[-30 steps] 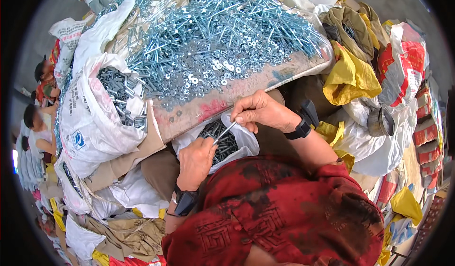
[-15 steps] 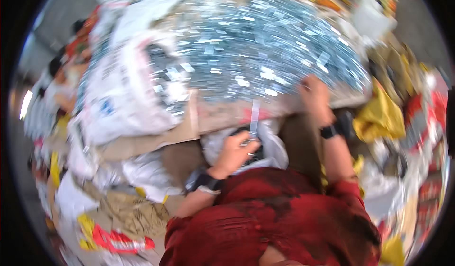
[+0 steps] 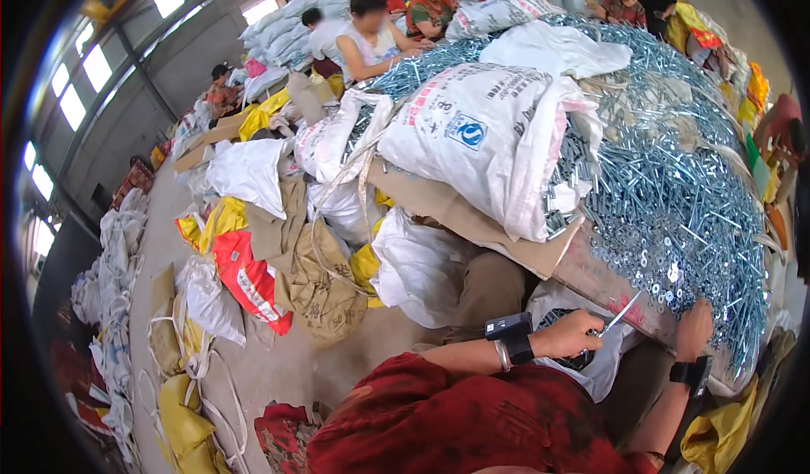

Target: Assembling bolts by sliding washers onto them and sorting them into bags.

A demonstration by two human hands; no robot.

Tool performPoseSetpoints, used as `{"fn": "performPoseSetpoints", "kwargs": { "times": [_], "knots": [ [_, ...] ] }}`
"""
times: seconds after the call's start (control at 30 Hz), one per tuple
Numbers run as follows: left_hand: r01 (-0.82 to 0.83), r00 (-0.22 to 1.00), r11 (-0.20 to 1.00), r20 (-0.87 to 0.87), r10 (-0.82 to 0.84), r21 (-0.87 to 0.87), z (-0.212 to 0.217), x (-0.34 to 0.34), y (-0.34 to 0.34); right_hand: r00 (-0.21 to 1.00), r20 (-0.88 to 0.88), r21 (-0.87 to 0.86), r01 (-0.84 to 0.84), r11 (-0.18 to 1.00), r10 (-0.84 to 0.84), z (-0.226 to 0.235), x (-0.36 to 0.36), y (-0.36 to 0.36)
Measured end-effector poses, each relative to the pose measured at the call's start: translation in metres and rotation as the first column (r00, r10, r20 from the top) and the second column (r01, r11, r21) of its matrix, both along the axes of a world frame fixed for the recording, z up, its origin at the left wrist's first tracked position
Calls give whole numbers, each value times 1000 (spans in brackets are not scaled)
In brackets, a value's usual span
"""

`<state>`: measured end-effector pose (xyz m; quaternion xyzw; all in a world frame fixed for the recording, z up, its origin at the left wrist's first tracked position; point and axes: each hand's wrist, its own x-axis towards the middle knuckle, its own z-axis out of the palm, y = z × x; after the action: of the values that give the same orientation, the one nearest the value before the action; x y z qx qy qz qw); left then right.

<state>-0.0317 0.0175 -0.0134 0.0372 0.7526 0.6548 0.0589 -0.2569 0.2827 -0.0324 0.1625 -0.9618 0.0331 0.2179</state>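
Note:
A long, thin silver bolt (image 3: 625, 308) sticks up and to the right out of my left hand (image 3: 574, 334), whose fingers are closed around its lower end. Below that hand, in my lap, lies an open white bag (image 3: 620, 352) with dark pieces inside. My right hand (image 3: 694, 330) rests at the near edge of a big heap of bolts (image 3: 675, 170). Its fingers are drawn together, and whatever is between them is hidden. Loose washers (image 3: 672, 273) are scattered over the heap just beyond it. Both my wrists carry black bands with small boxes.
A large white woven sack (image 3: 472, 136) spills bolts on the left of the heap, over a cardboard sheet (image 3: 472, 221). Other people (image 3: 371, 39) sit around the far side. Empty-looking sacks, among them a red one (image 3: 245, 276), litter the floor at left.
My view has swung left, so the hall and other people show, and the heap now lies to the right. The bolt stays in my left hand; my right hand remains at the heap's near edge.

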Motion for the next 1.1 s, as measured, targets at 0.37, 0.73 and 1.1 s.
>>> {"fn": "performPoseSetpoints", "kwargs": {
  "times": [0.37,0.73,1.1],
  "knots": [
    [-35,942,948,-327,-74,-316,18,15,9,523,170,-972,-53,231,835,93,128,-48],
    [-102,898,868,-421,-130,-486,31,28,11,600,92,-864,-348,363,795,102,143,-38],
    [-209,893,930,-447,55,-302,32,19,7,464,183,-982,136,135,867,84,168,-67]
  ]
}}
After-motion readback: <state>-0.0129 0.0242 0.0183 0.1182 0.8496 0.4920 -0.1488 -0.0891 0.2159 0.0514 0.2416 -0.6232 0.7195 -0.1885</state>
